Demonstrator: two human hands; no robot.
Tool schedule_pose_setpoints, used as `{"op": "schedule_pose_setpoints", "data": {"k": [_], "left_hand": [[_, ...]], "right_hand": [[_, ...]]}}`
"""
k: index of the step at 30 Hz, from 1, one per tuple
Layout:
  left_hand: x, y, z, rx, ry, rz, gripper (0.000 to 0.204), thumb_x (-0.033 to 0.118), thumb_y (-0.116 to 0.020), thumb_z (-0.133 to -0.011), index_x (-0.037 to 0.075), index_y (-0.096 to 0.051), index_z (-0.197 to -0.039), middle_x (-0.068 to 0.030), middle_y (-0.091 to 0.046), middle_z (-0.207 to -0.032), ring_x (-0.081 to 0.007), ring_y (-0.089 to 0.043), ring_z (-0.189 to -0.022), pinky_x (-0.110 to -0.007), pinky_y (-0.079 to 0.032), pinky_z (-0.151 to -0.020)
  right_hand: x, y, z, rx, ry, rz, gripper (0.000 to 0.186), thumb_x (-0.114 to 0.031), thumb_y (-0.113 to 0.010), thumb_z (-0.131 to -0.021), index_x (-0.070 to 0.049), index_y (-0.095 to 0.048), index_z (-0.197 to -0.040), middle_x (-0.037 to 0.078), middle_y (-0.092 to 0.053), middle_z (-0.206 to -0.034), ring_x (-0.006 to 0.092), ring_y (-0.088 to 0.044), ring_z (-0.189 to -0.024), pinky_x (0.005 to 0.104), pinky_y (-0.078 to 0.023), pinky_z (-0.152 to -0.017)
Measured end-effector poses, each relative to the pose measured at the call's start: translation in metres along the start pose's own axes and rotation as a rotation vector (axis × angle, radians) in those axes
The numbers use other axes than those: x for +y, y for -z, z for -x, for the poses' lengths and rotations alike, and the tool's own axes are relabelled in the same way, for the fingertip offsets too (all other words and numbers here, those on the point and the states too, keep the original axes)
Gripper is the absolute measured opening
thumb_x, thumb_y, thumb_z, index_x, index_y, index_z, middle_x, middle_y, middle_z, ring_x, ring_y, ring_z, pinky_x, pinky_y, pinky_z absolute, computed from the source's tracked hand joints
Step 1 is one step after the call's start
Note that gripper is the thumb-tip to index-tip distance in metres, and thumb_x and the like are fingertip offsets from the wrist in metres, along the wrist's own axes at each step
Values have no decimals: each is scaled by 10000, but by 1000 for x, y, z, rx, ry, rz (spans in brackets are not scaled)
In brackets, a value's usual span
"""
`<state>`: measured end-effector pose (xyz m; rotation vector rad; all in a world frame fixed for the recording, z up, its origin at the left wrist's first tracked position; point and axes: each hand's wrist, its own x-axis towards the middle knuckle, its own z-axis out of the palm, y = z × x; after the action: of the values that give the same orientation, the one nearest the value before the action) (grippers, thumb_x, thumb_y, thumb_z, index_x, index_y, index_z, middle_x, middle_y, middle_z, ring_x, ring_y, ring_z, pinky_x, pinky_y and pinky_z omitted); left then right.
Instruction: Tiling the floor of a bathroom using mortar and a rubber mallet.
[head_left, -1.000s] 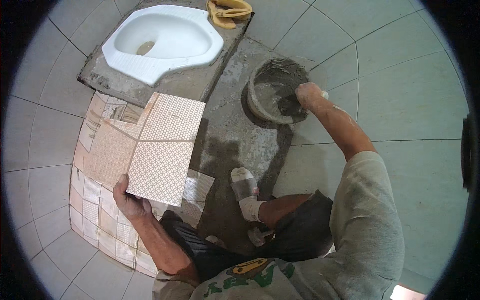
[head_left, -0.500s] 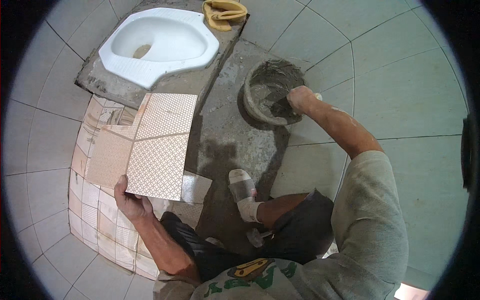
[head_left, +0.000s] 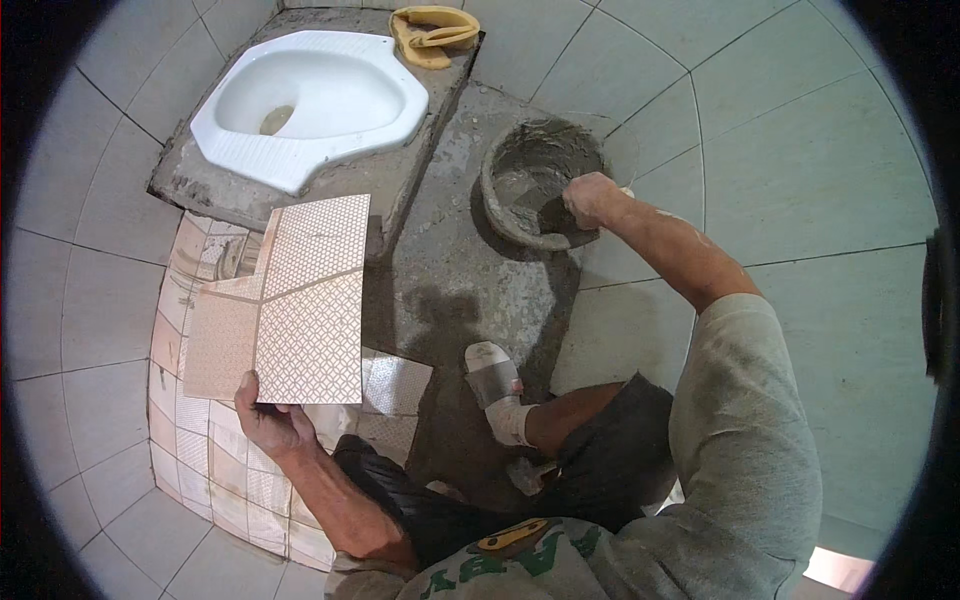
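My left hand (head_left: 272,422) grips the lower edge of a beige patterned floor tile (head_left: 311,335), thumb on its face. The tile has a notch cut from its upper left corner and is tilted above the laid tiles. At the right, my right hand (head_left: 594,200) is closed on a trowel over the rim of a round mortar bucket (head_left: 490,190). The trowel's handle end shows past my fist; its grey blade (head_left: 554,214) is partly hidden inside the bucket. Wet grey mortar (head_left: 520,187) coats the bucket's inside and bottom.
A white squat toilet (head_left: 310,100) sits on a raised cement step (head_left: 190,185), with yellow rubber gloves (head_left: 432,35) beside it. Patterned tiles (head_left: 205,440) cover the left floor; bare cement (head_left: 430,270) lies between. My sandaled foot (head_left: 492,375) stands there. Tiled walls (head_left: 800,190) close in around.
The notched tile in my left hand has shifted slightly left and turned more upright. My right hand has shifted slightly within the bucket area, still on the trowel.
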<state>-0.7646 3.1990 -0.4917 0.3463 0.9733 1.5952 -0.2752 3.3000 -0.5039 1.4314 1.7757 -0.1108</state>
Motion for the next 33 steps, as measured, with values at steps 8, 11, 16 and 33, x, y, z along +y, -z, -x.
{"op": "schedule_pose_setpoints", "data": {"k": [8,11,16,33], "left_hand": [[3,3,1,5,-50,0,262,185,-483,-907,95,-471,-662,-6,-461,-566,-81,-378,-448,-235,-310,-440],[11,15,0,-24,-42,17,255,170,-480,-909,99,-466,-665,0,-443,-557,-78,-366,-444,-231,-303,-435],[18,28,0,-46,-76,21,259,166,-477,-909,110,-449,-658,6,-411,-546,-78,-352,-436,-224,-294,-430],[32,48,0,207,-123,-9,185,153,-522,-868,77,-519,-700,-12,-512,-611,-89,-385,-448,-241,-326,-432]], "right_hand": [[10,7,-21,-5,1,-123,229,-183,-658,-655,-78,-720,-849,104,-694,-925,280,-665,-897,374,-547,-730],[12,37,-11,-56,-35,-201,257,-212,-650,-670,-52,-707,-863,117,-689,-945,286,-659,-901,380,-543,-728],[17,72,30,-172,-159,-540,246,-189,-632,-695,32,-656,-800,152,-667,-799,291,-627,-710,416,-483,-575],[-2,5,83,-8,-485,-1413,101,-107,-606,-742,-15,-576,-770,50,-480,-587,154,-448,-477,334,-355,-408]]}}
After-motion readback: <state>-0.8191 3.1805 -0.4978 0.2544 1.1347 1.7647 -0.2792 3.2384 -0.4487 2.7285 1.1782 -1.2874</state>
